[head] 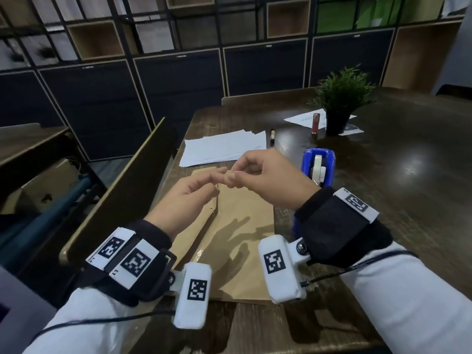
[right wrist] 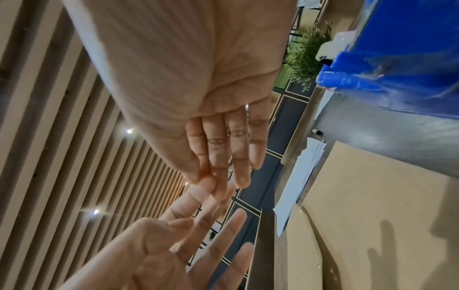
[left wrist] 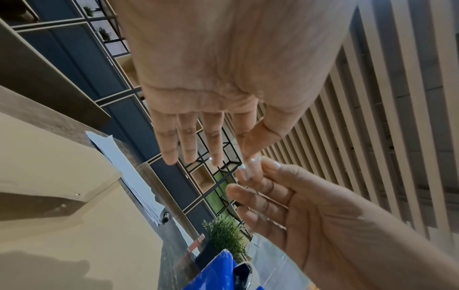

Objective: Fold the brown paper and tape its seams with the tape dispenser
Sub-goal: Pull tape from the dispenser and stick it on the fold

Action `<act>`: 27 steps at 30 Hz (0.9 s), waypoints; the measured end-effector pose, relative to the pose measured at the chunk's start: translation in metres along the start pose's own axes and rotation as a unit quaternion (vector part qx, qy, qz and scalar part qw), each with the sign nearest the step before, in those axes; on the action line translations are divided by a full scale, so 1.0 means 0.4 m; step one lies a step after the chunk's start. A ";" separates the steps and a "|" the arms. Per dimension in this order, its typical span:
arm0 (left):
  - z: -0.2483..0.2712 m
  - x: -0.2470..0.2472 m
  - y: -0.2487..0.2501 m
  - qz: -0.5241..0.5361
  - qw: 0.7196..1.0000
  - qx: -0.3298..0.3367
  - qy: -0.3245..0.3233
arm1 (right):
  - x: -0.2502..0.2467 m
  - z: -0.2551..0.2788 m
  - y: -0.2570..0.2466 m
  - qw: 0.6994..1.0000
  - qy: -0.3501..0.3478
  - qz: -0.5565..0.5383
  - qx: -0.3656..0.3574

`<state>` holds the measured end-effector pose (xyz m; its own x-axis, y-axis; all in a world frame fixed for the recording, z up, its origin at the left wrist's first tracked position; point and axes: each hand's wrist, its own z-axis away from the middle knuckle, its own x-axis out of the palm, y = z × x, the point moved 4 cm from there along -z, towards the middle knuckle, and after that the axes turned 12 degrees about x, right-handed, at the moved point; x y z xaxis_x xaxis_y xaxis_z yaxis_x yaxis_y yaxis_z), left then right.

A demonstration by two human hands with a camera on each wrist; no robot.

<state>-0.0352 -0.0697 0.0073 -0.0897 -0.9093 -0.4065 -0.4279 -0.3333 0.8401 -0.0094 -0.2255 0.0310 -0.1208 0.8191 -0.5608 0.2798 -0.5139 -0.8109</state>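
The brown paper lies folded flat on the table in front of me, one flap edge running along its left side. Both hands hover above its far end. My right hand pinches a short clear tape strip between thumb and index finger. My left hand reaches in with nearly straight fingers, and its index fingertip touches the strip at the pinch. The blue tape dispenser stands just right of the paper, beside my right wrist, with its white roll showing. In the head view the strip itself is too faint to make out.
A stack of white sheets lies beyond the paper, with a black marker next to it. Farther right stand a potted plant and a red tube. A wooden panel rises along the table's left edge.
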 end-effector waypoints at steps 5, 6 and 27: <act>0.005 -0.010 -0.016 -0.013 1.000 -0.003 -0.001 | 0.016 0.004 -0.013 0.995 0.040 0.064 -0.064; 0.006 -0.013 -0.021 -0.015 1.000 -0.005 -0.001 | 0.021 0.006 -0.016 0.991 0.053 0.086 -0.089; 0.032 -0.106 -0.177 -0.388 0.835 -0.261 -0.289 | 0.163 -0.001 0.105 0.997 -0.018 0.003 0.078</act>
<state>-0.0125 -0.0041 -0.0396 -0.4509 -0.1464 -0.8805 -0.1228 -0.9669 0.2236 -0.0050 -0.1934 -0.0396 -0.1547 0.8077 -0.5690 0.1296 -0.5543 -0.8221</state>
